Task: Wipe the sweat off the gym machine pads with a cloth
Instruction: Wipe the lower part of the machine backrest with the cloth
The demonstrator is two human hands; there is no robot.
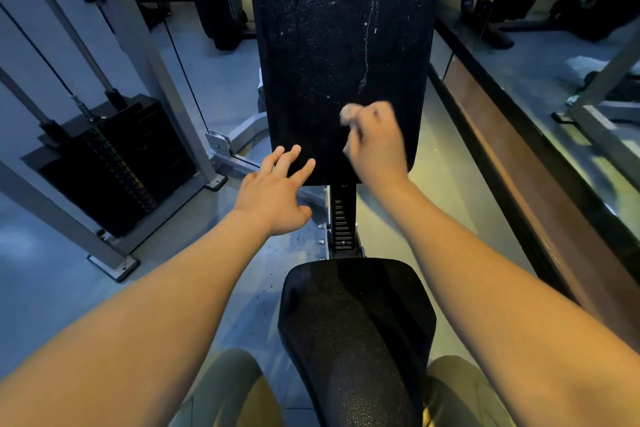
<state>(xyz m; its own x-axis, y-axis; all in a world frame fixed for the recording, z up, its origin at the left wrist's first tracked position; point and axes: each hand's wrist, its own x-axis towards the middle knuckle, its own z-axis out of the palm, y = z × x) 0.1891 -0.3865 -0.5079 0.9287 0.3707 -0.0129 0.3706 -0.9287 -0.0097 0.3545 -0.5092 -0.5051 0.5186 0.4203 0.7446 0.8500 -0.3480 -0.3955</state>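
Against the back pad (341, 45), low down, the right hand (375, 146) has its fingers bunched round a small cloth (347, 113): soft, light, best held wadded. Left hand (275, 198) splays, empty.

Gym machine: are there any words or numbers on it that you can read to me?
None can be read.
Weight stack: small coloured marks run down the plates, too small and blurred to read.
Back pad: only white streaks and specks, no writing.
Seat pad: no writing.
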